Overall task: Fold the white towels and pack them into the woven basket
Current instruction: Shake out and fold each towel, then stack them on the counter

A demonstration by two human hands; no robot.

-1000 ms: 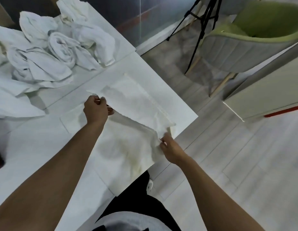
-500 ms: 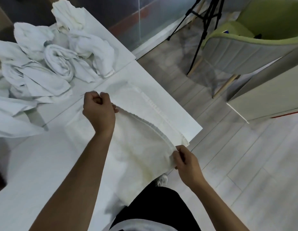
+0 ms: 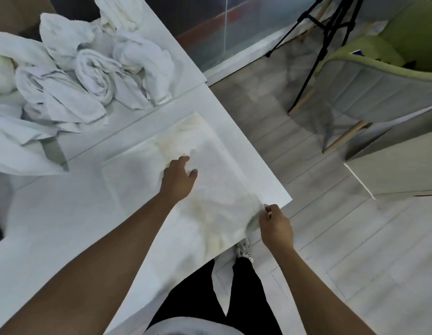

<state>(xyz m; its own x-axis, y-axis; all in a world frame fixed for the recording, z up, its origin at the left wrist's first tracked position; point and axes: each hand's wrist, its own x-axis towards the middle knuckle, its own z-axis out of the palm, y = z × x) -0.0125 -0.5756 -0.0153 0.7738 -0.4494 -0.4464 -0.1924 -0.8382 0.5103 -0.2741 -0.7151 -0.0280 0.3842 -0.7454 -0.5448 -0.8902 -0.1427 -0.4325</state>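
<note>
Your left hand (image 3: 177, 176) rests loosely flat mid-way on the stained white cloth towel (image 3: 205, 189) spread on the white surface (image 3: 53, 226); your right hand (image 3: 274, 223) pinches its near-right corner, nearest for folding leftward.

White table (image 3: 65, 226) carries a flat towel (image 3: 210, 189) and crumpled towels (image 3: 89, 76).
</note>
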